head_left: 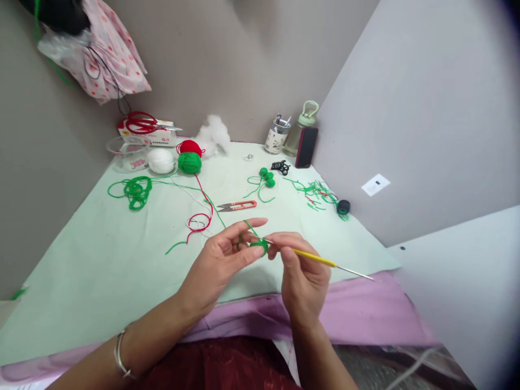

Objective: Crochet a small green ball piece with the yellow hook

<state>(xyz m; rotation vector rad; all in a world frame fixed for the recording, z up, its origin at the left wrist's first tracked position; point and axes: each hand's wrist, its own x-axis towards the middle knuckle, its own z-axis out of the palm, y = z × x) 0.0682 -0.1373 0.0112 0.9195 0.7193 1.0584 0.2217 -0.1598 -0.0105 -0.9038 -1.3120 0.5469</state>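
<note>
My left hand [228, 250] pinches a small green crochet piece [260, 246] between thumb and fingers, with green yarn running over its raised index finger. In my right hand [303, 268] is a crochet hook [314, 257] with a yellow handle, its tip at the green piece. The hook's bare metal end points to the right. Beyond my hands lie orange thread snips [238, 206]. A loop of red yarn [199, 222] and white yarn are on the cloth to the left. Several small green crocheted balls [268, 177] with yarn tails sit farther back.
Balls of white yarn [161, 161], green yarn [189, 162] and red yarn [190, 147] stand at the back left, near red scissors [142, 123] on a box. White stuffing [213, 135], a pen cup [277, 136], a bottle [296, 135] and a phone [306, 148] line the wall. Yarn scraps [317, 192] lie right.
</note>
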